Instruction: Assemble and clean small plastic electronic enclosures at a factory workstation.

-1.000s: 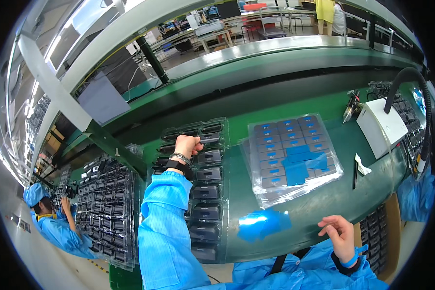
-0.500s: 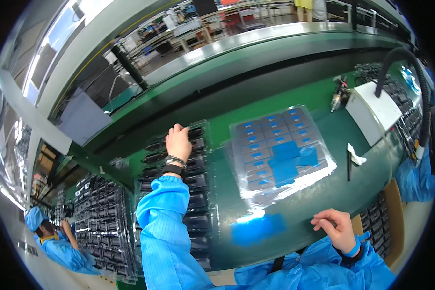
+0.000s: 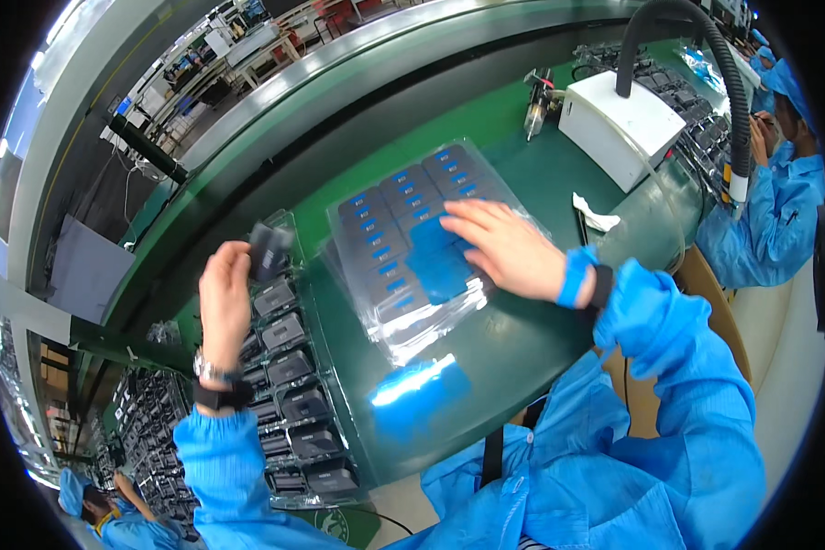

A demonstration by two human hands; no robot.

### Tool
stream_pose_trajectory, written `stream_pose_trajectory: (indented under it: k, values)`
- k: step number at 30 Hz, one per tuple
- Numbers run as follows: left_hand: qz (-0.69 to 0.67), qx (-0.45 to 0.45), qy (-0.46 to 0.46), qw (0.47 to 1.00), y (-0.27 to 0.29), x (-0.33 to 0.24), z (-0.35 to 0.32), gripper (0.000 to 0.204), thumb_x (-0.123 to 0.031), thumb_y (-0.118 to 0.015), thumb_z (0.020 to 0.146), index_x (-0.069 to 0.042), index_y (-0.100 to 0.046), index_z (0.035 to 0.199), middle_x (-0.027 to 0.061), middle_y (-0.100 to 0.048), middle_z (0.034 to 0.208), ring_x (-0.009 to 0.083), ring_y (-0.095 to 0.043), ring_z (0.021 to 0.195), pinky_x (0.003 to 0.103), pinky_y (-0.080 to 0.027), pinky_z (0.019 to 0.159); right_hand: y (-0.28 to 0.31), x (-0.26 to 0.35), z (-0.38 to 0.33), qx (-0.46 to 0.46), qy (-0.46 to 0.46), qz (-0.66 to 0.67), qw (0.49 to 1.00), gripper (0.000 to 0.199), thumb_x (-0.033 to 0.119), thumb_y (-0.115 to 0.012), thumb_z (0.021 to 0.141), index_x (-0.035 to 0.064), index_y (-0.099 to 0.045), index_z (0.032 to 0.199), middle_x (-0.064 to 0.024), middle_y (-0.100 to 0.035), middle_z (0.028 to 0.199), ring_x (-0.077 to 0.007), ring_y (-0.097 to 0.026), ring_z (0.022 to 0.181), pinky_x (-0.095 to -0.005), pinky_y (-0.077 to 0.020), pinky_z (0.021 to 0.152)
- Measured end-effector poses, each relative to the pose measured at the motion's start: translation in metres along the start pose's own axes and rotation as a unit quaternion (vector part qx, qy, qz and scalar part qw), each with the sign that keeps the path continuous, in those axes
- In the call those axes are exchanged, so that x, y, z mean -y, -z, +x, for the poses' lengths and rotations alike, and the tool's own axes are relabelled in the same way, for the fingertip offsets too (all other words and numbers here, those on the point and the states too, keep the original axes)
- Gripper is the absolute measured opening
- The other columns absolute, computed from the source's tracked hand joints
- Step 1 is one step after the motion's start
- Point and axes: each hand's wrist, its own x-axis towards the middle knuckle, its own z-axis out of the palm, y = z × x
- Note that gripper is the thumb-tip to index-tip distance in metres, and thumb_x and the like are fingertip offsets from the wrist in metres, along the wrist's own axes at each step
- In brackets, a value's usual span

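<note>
My left hand (image 3: 225, 291) grips a small dark grey rectangular part (image 3: 270, 252) by its left edge, slightly blurred, at the far end of a clear plastic tray (image 3: 346, 431). Several black parts (image 3: 289, 368) lie in rows in that tray. With fingers stretched, my right hand (image 3: 506, 246) reaches over the blue film pieces (image 3: 435, 266). Its fingertips are at their right edge; whether they touch is hard to tell. Beneath the films is a flat clear tray of grey rectangular pieces (image 3: 376, 240) with small blue tabs.
On the right stand a white box with a black hose (image 3: 621, 128), a small metal tool (image 3: 538, 105) and a crumpled white tissue (image 3: 596, 214). A blue patch (image 3: 419, 399) shows on the green table nearby. Co-workers in blue (image 3: 779, 202) sit at right and lower left (image 3: 115, 513).
The left hand has lifted a dark part out of the tray. The right hand has moved from the table's near edge up to the blue films. The view has turned right.
</note>
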Motion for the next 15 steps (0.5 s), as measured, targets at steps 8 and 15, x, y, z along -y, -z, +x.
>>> stream_pose_trajectory:
  k: [8,15]
  values:
    - [-0.356,0.315,0.110,0.873,-0.071,-0.128,-0.125,0.018,-0.008,-0.045,0.092,0.000,-0.059,0.100,0.0007,-0.059,0.086,0.0090,-0.050,0.083,0.024,-0.042,0.075,-0.031,-0.030,0.029,-0.045,0.130,-0.087,0.987,0.013,0.011,-0.062,0.070,0.0075,-0.062,0.083,-0.0047,-0.060,0.081,-0.0222,-0.057,0.085,-0.0348,-0.0421,0.082]
    - [-0.102,0.192,-0.021,0.976,-0.137,-0.145,-0.127,0.017,-0.011,-0.048,0.087,-0.001,-0.062,0.091,0.0171,-0.061,0.086,0.0353,-0.057,0.082,0.042,-0.044,0.074,0.042,0.015,0.016,-0.187,-0.022,0.121,0.975,0.014,0.013,-0.056,0.085,-0.0003,-0.060,0.088,-0.0127,-0.060,0.071,-0.0235,-0.060,0.061,-0.0333,-0.0466,0.055]
